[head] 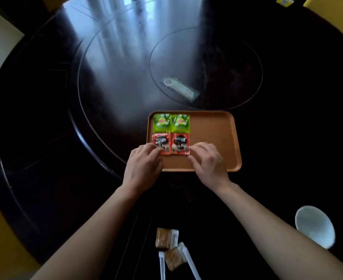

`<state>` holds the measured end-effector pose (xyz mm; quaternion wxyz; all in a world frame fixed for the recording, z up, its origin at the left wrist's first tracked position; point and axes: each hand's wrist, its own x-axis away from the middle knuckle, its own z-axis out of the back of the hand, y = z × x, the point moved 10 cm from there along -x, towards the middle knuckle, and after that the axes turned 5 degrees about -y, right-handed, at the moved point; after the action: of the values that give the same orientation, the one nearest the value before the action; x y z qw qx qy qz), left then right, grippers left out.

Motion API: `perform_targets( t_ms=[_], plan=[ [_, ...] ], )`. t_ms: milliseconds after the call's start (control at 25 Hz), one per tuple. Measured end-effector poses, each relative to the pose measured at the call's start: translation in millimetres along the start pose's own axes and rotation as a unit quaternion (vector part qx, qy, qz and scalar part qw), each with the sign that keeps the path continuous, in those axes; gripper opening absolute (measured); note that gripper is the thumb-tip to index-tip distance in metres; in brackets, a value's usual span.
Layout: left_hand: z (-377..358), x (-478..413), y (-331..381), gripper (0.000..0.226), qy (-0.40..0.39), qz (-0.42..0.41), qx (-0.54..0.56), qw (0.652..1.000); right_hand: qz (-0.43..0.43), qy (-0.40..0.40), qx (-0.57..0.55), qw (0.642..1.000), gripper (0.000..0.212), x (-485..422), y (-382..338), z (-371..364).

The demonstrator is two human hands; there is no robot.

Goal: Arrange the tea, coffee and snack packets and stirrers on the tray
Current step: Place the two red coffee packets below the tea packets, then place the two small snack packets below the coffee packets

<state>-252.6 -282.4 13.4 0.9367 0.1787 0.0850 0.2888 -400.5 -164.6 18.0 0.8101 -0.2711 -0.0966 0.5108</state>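
A brown tray lies on the dark round table. At its left end two green tea packets sit side by side, with two red coffee packets just below them. My left hand has its fingertips on the lower edge of the left coffee packet. My right hand touches the lower right corner of the right coffee packet. Near the table's front edge lie two brown snack packets and two white wrapped stirrers.
A white bowl stands at the front right of the table. A remote control in a clear cover lies on the glass turntable behind the tray. The right half of the tray is bare.
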Motion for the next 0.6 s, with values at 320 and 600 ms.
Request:
perform_targets(
  t_ms=[320,600],
  plan=[
    [-53,186,2,0.020,-0.103,0.154,0.117,0.976,-0.069,-0.140,-0.089,0.984,0.011,162,-14,-33],
    [-88,220,23,0.056,-0.173,0.140,0.028,0.975,-0.100,-0.274,-0.006,0.957,0.041,230,-29,-98]
  ],
)
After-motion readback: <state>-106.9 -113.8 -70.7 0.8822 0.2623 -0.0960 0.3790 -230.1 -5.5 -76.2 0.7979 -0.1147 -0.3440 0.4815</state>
